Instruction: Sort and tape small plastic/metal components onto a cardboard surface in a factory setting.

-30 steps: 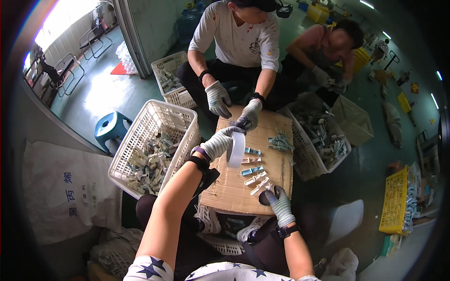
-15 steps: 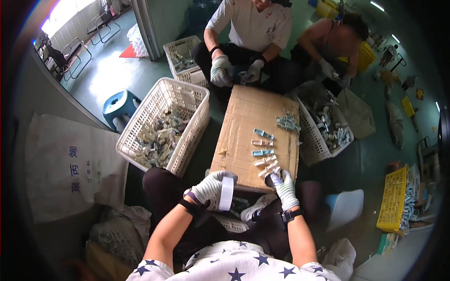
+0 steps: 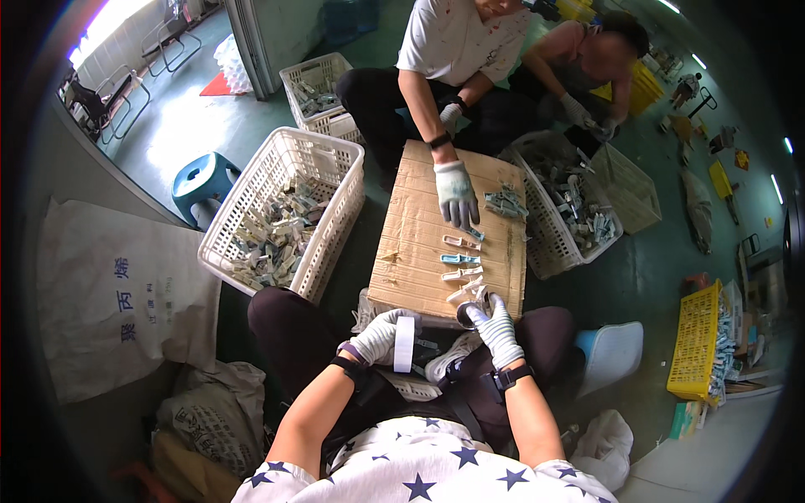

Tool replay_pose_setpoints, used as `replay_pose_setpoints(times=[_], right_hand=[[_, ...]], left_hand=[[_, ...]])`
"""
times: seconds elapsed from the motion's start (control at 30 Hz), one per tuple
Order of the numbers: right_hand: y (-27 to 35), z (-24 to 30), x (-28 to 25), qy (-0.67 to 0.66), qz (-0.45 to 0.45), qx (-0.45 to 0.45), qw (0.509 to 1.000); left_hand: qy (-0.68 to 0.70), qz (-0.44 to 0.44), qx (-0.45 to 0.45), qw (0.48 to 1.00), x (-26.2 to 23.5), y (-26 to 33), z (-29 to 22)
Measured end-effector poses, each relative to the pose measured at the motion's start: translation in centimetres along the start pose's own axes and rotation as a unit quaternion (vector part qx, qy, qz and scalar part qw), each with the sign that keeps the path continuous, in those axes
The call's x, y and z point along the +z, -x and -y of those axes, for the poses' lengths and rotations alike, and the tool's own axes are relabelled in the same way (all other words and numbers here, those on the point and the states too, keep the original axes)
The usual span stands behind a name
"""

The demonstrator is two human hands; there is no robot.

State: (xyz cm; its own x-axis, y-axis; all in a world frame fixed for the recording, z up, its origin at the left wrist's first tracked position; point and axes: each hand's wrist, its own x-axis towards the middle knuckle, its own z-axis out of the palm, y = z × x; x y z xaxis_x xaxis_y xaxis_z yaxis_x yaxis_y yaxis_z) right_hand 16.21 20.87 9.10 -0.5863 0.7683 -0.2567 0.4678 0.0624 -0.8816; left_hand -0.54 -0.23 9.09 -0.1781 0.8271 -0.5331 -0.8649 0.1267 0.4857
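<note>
"What's the left hand (image 3: 373,338) got?"

"A white roll (image 3: 404,344). The grip is closed on it, held just this side of the near edge of the cardboard worktop (image 3: 411,226), above the lap."

"And the right hand (image 3: 496,335)?"

"Fingertips at the near right corner, by a small dark round thing (image 3: 464,315). From where I stand I can't tell whether that grip has hold of it, or of the pale clip just beyond."

"The other clips?"

"There's a row of clips (image 3: 461,259), blue, pinkish and cream, running away from that corner. Farther off, a pile of grey-blue clips (image 3: 506,202) sits close to the right edge."

"Any room to move?"

"Plain cardboard, left of the row out to the left edge. At the far side a co-worker's gloved hand (image 3: 455,193) reaches in, fingers just beside the farthest blue clip."

"And past the edges?"

"The left basket (image 3: 335,230) has a strip of floor between it and the worktop; the right basket (image 3: 545,261) stands tight by the right edge."
</note>
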Motion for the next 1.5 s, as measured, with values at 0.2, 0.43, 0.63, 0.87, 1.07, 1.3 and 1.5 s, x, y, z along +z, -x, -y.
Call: replay_pose_setpoints(times=[0.2,0.43,0.63,0.87,1.07,1.3,1.5], right_hand=[[-0.9,-1.7,0.0,0.028,-0.021,-0.030,0.999],[2.4,3.3,-0.5,0.064,0.009,-0.009,0.998],[2.3,2.7,-0.2,0.187,0.015,0.059,0.981],[3.1,7.4,0.4,0.109,-0.049,-0.003,0.993],[1.5,8.4,1.3,0.044,-0.105,-0.121,0.986],[0.7,-0.2,-0.9,0.158,-0.073,-0.032,0.984],[-1.8,5.0,-3.1,0.304,-0.027,0.001,0.952]], left_hand=[[0.016,0.009,0.000,1.000,-0.3,-0.7,0.2],[0.026,0.006,0.005,1.000,-0.3,-0.7,0.2],[0.025,0.004,0.017,1.000,-1.1,-1.3,0.9],[0.048,-0.004,0.021,0.999,-1.5,-1.3,1.0],[0.051,-0.010,0.022,0.998,-1.3,-0.8,1.0],[0.059,0.005,0.017,0.998,-0.9,-1.3,0.9],[0.056,0.008,0.017,0.998,-0.6,-1.0,0.5]])
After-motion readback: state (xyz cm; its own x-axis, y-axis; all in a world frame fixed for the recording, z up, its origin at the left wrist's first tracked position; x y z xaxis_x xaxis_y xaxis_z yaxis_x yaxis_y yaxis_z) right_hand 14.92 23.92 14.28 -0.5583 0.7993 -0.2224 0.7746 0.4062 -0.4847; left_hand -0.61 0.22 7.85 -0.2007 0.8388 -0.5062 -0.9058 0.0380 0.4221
